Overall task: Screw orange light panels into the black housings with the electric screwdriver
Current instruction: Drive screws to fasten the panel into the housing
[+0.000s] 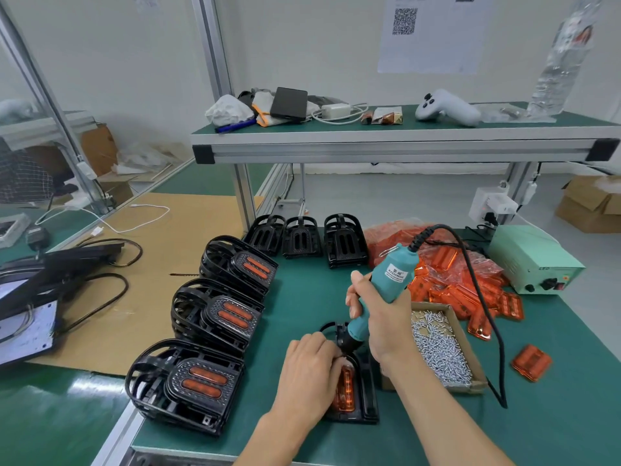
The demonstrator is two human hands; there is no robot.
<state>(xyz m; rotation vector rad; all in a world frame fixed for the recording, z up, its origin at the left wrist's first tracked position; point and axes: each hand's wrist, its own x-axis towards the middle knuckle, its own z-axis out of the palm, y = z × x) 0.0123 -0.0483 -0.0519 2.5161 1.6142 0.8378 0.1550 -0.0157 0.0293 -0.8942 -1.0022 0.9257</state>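
A black housing lies on the green mat near the front edge, with an orange light panel seated in it. My left hand rests on the housing and panel, fingers curled at the panel's top end. My right hand grips the teal electric screwdriver, tilted, its black tip down at the top of the panel beside my left fingers. The screw itself is hidden.
Three stacks of finished housings stand to the left; empty black housings line the back. A cardboard tray of screws sits right of my hands, with loose orange panels and one alone. A green power unit sits at far right.
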